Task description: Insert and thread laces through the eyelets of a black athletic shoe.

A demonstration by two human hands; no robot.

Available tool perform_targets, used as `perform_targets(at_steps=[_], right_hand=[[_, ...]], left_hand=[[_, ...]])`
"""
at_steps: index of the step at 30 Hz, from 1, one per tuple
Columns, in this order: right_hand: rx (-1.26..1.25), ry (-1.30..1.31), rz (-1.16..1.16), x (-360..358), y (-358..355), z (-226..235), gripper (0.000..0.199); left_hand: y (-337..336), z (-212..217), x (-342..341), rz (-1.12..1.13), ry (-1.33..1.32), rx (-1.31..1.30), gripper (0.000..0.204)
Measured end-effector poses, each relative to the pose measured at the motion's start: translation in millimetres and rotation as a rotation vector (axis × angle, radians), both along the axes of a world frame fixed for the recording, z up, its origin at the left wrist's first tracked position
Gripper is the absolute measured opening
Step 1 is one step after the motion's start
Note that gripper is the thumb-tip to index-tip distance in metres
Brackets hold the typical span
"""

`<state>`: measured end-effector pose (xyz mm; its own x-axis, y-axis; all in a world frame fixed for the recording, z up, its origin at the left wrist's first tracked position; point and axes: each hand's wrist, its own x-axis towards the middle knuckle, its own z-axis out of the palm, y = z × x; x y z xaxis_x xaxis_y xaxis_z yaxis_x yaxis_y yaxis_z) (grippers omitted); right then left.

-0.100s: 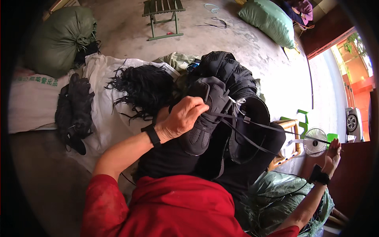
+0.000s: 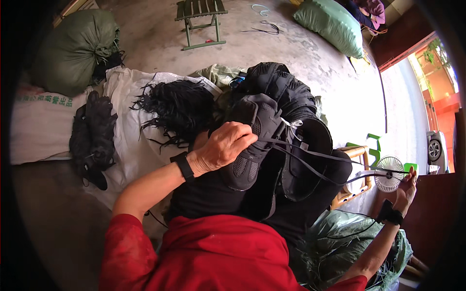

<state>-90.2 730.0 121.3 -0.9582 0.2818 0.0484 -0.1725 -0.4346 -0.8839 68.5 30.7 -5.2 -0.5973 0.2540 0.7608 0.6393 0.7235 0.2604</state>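
A black mesh shoe (image 2: 245, 172) rests on my lap, sole side away. My left hand (image 2: 223, 148) lies against its upper, thumb and fingers pinched on a flat black shoelace (image 2: 335, 157). From there the lace stretches in two strands across to my right hand (image 2: 405, 191), which is held far out to the right with its fingers closed on the lace. Another black shoe (image 2: 298, 174) lies beside the first, with a small white tie (image 2: 292, 124) near its top. More black shoes (image 2: 284, 87) are heaped just beyond.
Loose black laces (image 2: 177, 104) lie piled on white sacking (image 2: 131, 131) at left, near dark items (image 2: 97, 128) and a stuffed green sack (image 2: 73, 51). A folding stool (image 2: 201, 22) stands ahead. At right are a small fan (image 2: 388, 173) and green plastic sacking (image 2: 349, 237). Another person sits far right.
The lower lace strand has risen and now runs out to my right hand beside the other strand. My right hand has shifted slightly; my left hand has hardly moved.
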Motion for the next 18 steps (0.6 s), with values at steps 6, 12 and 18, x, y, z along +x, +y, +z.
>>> perform_targets(at_steps=[6,12,18], right_hand=[[0.718,-0.223,0.15,49.4,-246.2,-3.3,0.021],[0.954,-0.087,0.734,115.0,-415.5,-53.8,0.016],[1.062,0.055,0.867,127.3,-450.0,-74.4,0.016]], left_hand=[[26.2,41.0,2.8,0.029,-0.335,-0.253,0.025],[35.3,31.5,-0.7,0.013,-0.259,-0.349,0.017],[28.6,17.5,6.2,-0.016,0.031,-0.042,0.021]])
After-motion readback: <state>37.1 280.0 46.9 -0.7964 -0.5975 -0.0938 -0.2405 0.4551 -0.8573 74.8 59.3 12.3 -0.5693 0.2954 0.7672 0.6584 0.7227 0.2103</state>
